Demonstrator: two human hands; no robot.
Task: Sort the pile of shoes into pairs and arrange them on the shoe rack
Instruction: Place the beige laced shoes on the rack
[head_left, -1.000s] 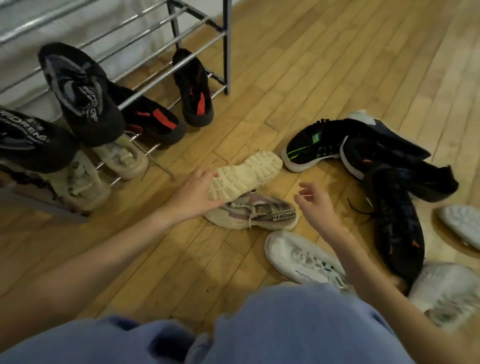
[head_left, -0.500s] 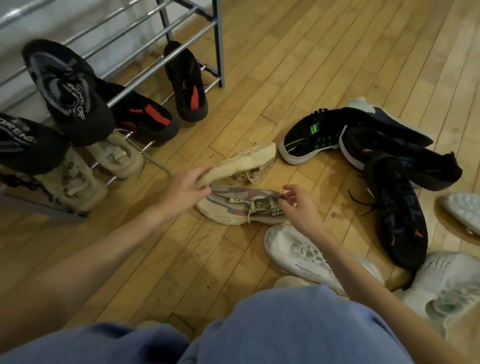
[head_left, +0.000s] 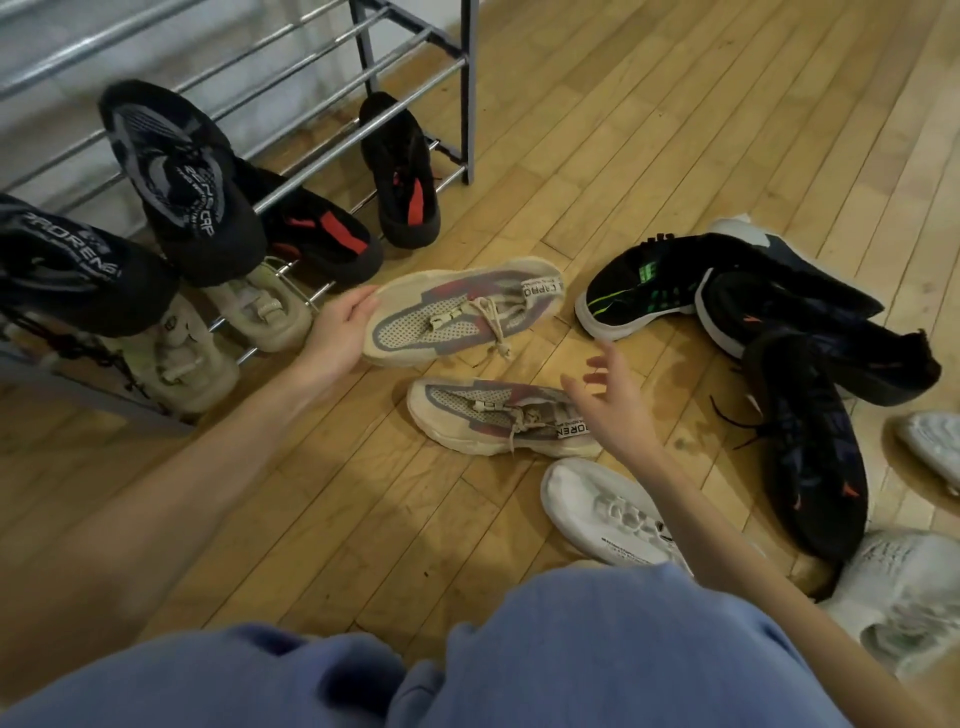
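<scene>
Bare floor (head_left: 597, 156) right of rack (head_left: 415, 57) open; dark shoe pile (head_left: 789, 332) crowds right; lower tier full.

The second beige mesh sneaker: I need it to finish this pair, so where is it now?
Centre of the head view: the second beige mesh sneaker lies on the wooden floor, just below its mate held by the left hand, with the open right hand at its heel.

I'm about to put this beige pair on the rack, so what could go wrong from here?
1. The left hand holds the upper beige shoe only at its toe end, so it may tip or slip when lifted.
2. Its loose laces dangle and could snag on the shoe rack bars.
3. The right hand is open above the lower beige shoe, not gripping; the pair could get separated.
</scene>
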